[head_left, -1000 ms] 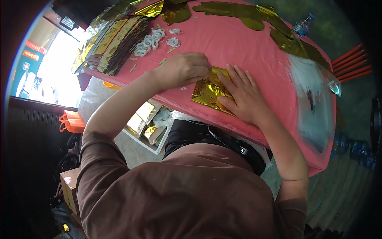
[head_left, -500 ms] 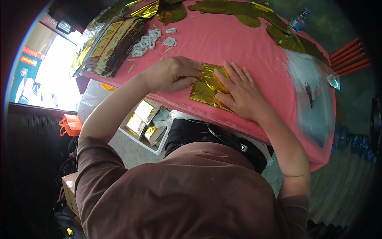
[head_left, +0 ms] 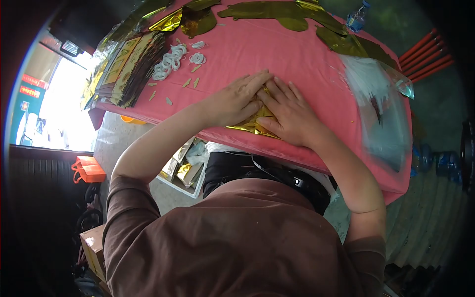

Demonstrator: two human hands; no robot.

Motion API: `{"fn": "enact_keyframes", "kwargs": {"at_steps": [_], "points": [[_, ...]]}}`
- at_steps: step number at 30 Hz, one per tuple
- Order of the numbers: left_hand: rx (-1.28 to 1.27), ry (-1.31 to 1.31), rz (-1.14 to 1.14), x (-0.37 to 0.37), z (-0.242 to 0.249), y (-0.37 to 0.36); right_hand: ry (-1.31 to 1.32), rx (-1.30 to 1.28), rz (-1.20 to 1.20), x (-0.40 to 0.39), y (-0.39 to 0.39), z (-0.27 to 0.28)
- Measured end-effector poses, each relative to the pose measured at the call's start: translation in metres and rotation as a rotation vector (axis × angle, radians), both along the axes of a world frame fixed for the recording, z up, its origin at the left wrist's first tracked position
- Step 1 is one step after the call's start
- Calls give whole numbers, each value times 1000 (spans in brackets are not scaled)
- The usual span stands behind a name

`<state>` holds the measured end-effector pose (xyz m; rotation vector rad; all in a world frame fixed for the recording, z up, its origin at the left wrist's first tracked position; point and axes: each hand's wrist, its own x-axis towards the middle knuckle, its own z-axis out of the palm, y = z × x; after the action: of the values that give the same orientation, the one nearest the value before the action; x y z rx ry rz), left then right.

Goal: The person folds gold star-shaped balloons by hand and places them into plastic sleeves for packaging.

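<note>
A shiny gold foil packet [head_left: 252,125] lies near the front edge of the pink-covered table [head_left: 277,49], mostly hidden under both hands. My left hand [head_left: 236,100] rests over its left part, with the fingers reaching right and touching the other hand's fingertips. Flat on the foil's right part lies my right hand [head_left: 291,115], its fingers stretched toward the upper left. What the left fingers hold, if anything, is hidden.
Stacked printed packets [head_left: 129,67] and white cord coils [head_left: 168,63] are at the table's left. Gold foil sheets [head_left: 272,14] line the far edge. Clear plastic sleeves [head_left: 381,114] lie at right, a bottle [head_left: 357,18] beyond. Below the table is a white bin [head_left: 194,190].
My left hand has slid right across the foil and now meets my right hand's fingers. Less foil shows. The whole view has shifted slightly.
</note>
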<state>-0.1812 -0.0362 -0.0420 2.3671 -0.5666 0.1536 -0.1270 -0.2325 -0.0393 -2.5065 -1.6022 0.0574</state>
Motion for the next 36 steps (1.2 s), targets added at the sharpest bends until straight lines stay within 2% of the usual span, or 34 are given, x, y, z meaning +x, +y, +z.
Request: {"fn": "enact_keyframes", "kwargs": {"at_steps": [2,5,7,8,11,14,16,17,19,26,36], "points": [[160,-79,-13,-5,4,-3,1,-34,-13,1,-1,-2],[227,-52,-16,-6,5,-3,79,100,-36,12,-4,-11],[323,-51,-32,-5,6,-2,1006,642,-114,29,-12,-11],[419,-48,-40,-5,6,-2,1005,645,-121,35,-17,-6],[437,-31,-68,-3,6,-1,875,725,-195,47,-40,13],[435,-36,-75,-3,6,0,747,591,-254,46,-55,16],[439,-33,-80,-3,8,-1,545,500,-209,40,-61,14],[445,-29,-78,-3,9,-2,544,501,-212,40,-62,12],[449,-33,-81,-3,8,-1,272,468,-36,38,-62,9],[430,-32,-79,-3,8,-1,306,475,25,42,-57,7],[444,-26,-76,-2,8,-1,170,447,114,47,-47,8]]}}
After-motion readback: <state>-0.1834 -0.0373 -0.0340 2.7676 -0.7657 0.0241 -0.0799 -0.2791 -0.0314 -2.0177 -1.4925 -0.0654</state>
